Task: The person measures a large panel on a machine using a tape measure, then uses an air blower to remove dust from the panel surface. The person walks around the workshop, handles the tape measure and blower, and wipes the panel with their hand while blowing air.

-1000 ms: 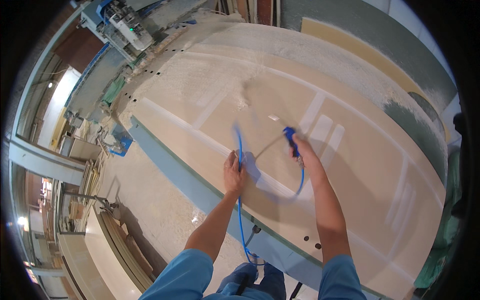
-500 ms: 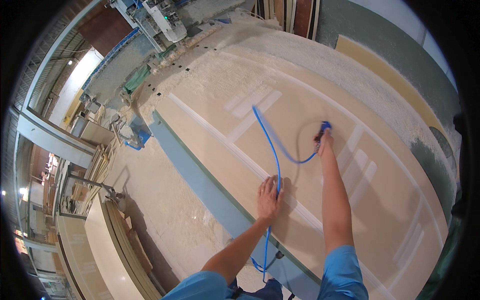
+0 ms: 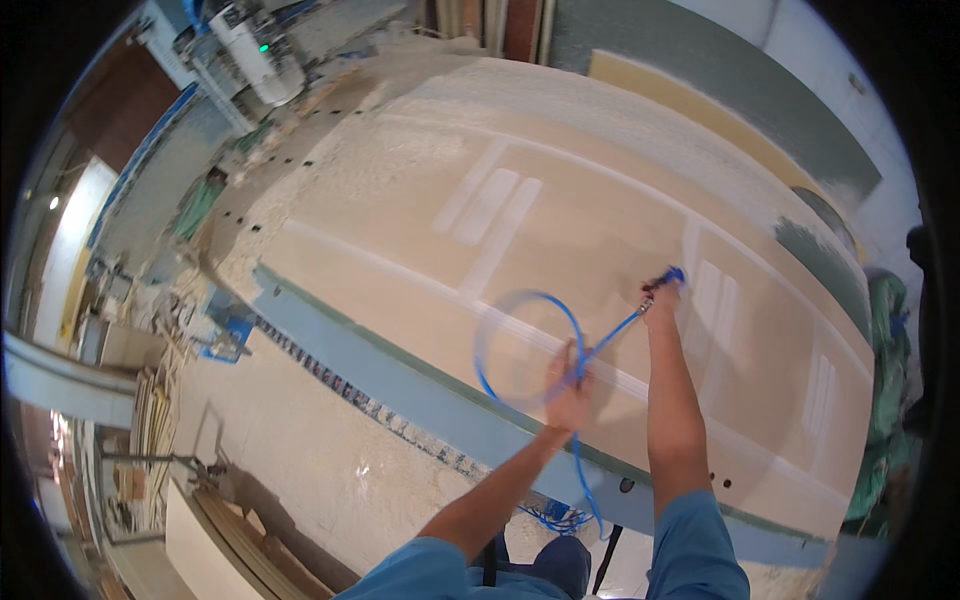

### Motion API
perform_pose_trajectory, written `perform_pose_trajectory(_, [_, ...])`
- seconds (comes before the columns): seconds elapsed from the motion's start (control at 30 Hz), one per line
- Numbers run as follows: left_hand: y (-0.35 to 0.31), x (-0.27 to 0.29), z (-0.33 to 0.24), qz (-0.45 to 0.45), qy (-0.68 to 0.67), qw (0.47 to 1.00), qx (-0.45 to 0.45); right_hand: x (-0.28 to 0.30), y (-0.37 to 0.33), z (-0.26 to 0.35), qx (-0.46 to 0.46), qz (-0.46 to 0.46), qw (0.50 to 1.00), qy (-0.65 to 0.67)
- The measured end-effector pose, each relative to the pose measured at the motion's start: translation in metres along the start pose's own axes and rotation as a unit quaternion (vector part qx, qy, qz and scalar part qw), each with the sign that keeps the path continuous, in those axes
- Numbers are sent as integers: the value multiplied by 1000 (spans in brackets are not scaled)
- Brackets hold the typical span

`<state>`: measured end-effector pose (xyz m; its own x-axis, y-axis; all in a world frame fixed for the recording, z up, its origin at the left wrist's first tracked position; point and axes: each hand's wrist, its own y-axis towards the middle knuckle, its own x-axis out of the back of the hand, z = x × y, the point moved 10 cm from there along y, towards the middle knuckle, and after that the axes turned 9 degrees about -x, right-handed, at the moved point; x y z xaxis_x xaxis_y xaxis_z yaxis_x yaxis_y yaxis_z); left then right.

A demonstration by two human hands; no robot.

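Observation:
My right hand [image 3: 661, 298] is closed around a blue air blow gun [image 3: 672, 275], held over the large beige board [image 3: 400, 220] with pale grooves cut into it. From the gun's metal fitting a blue air hose [image 3: 612, 342] runs back toward my left hand [image 3: 569, 390]. A blurred loop of this hose swings beside that hand, and another length drops below the wrist over the board's near edge. My left hand is over the near part of the board, fingers partly stretched; blur and the crossing hose hide whether it grips the hose.
Pale dust covers the board's far end. The blue-grey machine bed [image 3: 400, 395] runs along its near side. A white machine head [image 3: 255, 55] with a green light stands far left. Stacked panels [image 3: 215, 540] lie at lower left; green cloth [image 3: 885, 370] hangs at right.
The view has turned, shifting the board. The blow gun has moved toward the grooves on the right and tilted. The hose has swung from an open bend into a loop near my left hand.

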<state>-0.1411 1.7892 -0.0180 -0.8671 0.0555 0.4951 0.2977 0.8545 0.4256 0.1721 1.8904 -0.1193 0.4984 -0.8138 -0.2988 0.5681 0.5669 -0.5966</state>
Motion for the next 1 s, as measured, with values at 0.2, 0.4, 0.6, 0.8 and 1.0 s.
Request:
perform_pose_trajectory(0.2, [66, -5, 50, 133, 161, 973, -102, 70, -86, -7, -42, 181, 933, -307])
perform_pose_trajectory(0.4, [143, -93, 38, 206, 127, 959, -148, 220, -82, 75, -13, 21, 968, -251])
perform_pose_trajectory(0.6, [189, -216, -6, 296, 235, 911, -166, 466, -24, 172, 69, -322, 943, -38])
perform_pose_trajectory(0.8, [216, -258, -30, 314, 279, 894, -154, 570, 38, 294, 80, -354, 925, -113])
perform_pose_trajectory(1.0, [218, -255, -39, 300, 246, 903, -186, 529, 145, 428, 84, -279, 936, -198])
